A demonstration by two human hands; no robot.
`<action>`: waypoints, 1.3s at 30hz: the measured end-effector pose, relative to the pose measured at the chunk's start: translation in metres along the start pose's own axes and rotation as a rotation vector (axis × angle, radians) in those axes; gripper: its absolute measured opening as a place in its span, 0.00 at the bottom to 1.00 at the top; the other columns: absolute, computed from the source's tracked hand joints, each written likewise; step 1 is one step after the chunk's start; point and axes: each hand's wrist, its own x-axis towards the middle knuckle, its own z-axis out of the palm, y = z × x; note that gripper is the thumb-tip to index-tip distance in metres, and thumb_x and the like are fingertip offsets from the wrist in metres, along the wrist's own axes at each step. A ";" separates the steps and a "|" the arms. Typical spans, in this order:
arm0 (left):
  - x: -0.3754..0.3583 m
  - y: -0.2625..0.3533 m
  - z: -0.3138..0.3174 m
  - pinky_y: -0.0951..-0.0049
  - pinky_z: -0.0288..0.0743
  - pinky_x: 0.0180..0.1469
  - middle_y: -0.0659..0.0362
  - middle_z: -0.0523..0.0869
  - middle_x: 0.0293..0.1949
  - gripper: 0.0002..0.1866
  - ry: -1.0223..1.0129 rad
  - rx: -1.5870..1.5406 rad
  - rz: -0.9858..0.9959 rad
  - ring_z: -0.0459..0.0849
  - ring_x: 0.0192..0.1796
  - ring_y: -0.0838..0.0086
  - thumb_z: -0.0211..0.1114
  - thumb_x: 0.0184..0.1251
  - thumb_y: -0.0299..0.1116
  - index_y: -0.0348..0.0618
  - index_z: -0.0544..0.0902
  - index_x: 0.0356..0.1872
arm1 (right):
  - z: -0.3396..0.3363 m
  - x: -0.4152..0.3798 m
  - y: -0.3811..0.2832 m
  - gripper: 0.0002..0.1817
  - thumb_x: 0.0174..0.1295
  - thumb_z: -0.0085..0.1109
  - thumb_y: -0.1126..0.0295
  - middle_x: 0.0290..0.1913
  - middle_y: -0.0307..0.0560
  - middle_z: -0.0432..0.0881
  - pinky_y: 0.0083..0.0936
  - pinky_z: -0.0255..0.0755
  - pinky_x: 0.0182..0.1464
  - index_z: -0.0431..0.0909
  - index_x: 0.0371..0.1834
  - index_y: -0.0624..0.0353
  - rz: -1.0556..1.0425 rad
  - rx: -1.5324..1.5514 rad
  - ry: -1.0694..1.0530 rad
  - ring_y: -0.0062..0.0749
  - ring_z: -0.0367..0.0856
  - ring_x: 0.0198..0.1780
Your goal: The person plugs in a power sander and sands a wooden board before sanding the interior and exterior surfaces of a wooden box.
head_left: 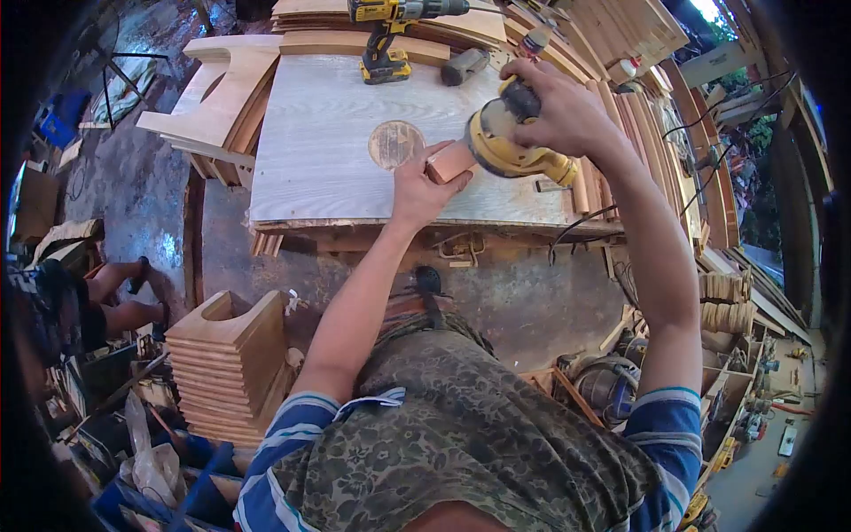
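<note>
1. My left hand (418, 191) is closed on the block (450, 165), over the board (319, 133).
2. My right hand (563, 111) is clamped around the sander (496, 140), at the block's end.
3. I judge the step is sanding; next move calls for steady block and level sander.

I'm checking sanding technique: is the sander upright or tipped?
Tipped: the right hand holds the sander with its pad turned toward the wooden block in the left hand.

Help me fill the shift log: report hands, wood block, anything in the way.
Left hand gripping wood block. Right hand gripping yellow sander at block's right end, contact unclear. Nothing seen blocking; drill stands farther off.
</note>
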 end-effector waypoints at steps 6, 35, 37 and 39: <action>0.001 -0.008 0.002 0.68 0.83 0.54 0.53 0.92 0.47 0.34 0.011 0.245 -0.041 0.89 0.49 0.74 0.83 0.56 0.32 0.31 0.80 0.63 | 0.006 0.004 -0.025 0.41 0.44 0.75 0.55 0.53 0.54 0.80 0.46 0.77 0.57 0.72 0.67 0.42 -0.012 0.010 0.035 0.55 0.82 0.58; -0.021 0.015 0.003 0.70 0.82 0.53 0.51 0.92 0.45 0.30 -0.128 0.153 -0.099 0.89 0.48 0.75 0.84 0.56 0.36 0.31 0.83 0.57 | 0.016 -0.003 -0.060 0.39 0.48 0.72 0.57 0.49 0.52 0.81 0.47 0.79 0.55 0.70 0.68 0.36 -0.026 0.028 0.123 0.55 0.84 0.53; -0.021 0.017 0.002 0.70 0.82 0.55 0.52 0.91 0.48 0.31 -0.132 0.197 -0.154 0.88 0.51 0.73 0.84 0.57 0.36 0.30 0.82 0.57 | 0.011 -0.002 -0.046 0.39 0.47 0.72 0.57 0.51 0.53 0.81 0.47 0.78 0.56 0.71 0.67 0.39 0.014 0.059 0.092 0.55 0.84 0.53; -0.021 0.009 0.004 0.70 0.82 0.55 0.53 0.92 0.47 0.28 -0.106 0.094 -0.092 0.88 0.50 0.74 0.83 0.58 0.34 0.31 0.83 0.56 | 0.006 -0.006 -0.029 0.38 0.46 0.73 0.57 0.52 0.54 0.81 0.46 0.78 0.58 0.73 0.65 0.42 0.112 0.045 0.078 0.55 0.84 0.54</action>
